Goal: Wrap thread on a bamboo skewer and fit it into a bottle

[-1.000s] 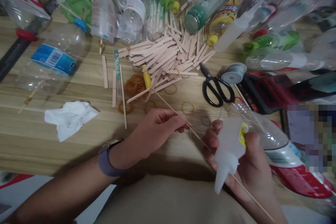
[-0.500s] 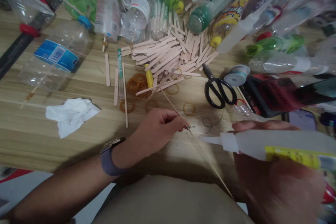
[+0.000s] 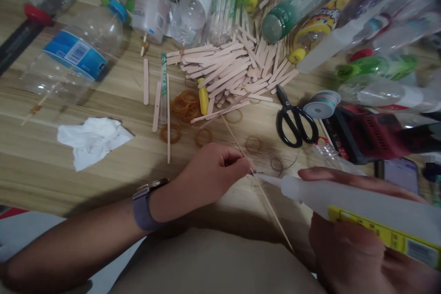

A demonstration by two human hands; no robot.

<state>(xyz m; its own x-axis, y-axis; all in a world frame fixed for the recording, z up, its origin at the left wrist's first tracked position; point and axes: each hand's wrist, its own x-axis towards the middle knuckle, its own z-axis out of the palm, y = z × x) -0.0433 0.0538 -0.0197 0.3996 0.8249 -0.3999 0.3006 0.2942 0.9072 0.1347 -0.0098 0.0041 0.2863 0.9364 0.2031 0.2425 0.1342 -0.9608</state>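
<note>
Between thumb and fingers, my left hand point(image 3: 217, 172) pinches a long thin wooden stick point(image 3: 272, 209) that slants down to the right. A dark thread knot point(image 3: 254, 173) sits on the stick just beside my fingertips. My right hand point(image 3: 347, 243) is wrapped round a translucent glue bottle point(image 3: 365, 202) with a yellow label. The bottle lies nearly level, and its narrow nozzle points left, its tip at or very near the knot; contact cannot be made out. Loose thread point(image 3: 276, 163) curls on the table just above the nozzle.
Black scissors point(image 3: 296, 124), a spool point(image 3: 322, 104), rubber bands point(image 3: 186, 104) and a heap of flat wooden sticks point(image 3: 234, 64) lie beyond my hands. Crumpled tissue point(image 3: 94, 140) is at the left. Plastic bottles point(image 3: 79, 55) crowd the back, and a phone point(image 3: 401, 174) lies right.
The glue bottle has moved left, bringing its nozzle tip from a short gap up to the knot. My left hand still pinches the stick. The view has shifted slightly.
</note>
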